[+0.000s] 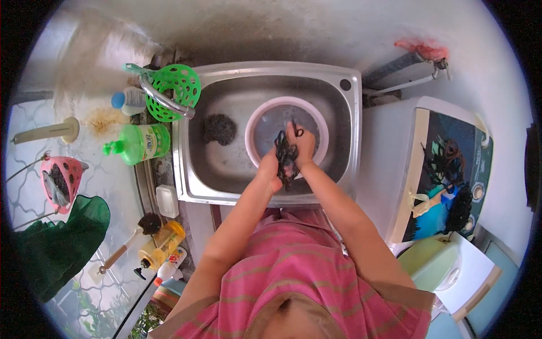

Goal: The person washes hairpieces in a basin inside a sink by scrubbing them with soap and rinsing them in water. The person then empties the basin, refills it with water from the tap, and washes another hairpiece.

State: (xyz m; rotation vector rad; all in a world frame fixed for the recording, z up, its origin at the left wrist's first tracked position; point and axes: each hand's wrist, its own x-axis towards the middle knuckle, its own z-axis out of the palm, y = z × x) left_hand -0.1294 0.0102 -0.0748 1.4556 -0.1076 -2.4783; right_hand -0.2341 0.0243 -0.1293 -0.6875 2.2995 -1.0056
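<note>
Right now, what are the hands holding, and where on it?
A black stringy bundle: the left hand grips its lower part, the right hand its upper part. Exact finger placement is hidden.

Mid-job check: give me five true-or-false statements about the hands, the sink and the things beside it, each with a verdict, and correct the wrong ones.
1. The left hand and the right hand both hold a black, stringy, tangled bundle. True.
2. A round, pale-pink basin stands in the rectangular stainless-steel sink. True.
3. The basin is the only thing on the sink floor. False: a dark, wiry clump lies to its left.
4. The object by the sink's upper-left corner is a solid red bowl. False: it is a bright-green, perforated plastic basket.
5. A translucent green pump bottle is to the right of the sink. False: it is to the left.
</note>
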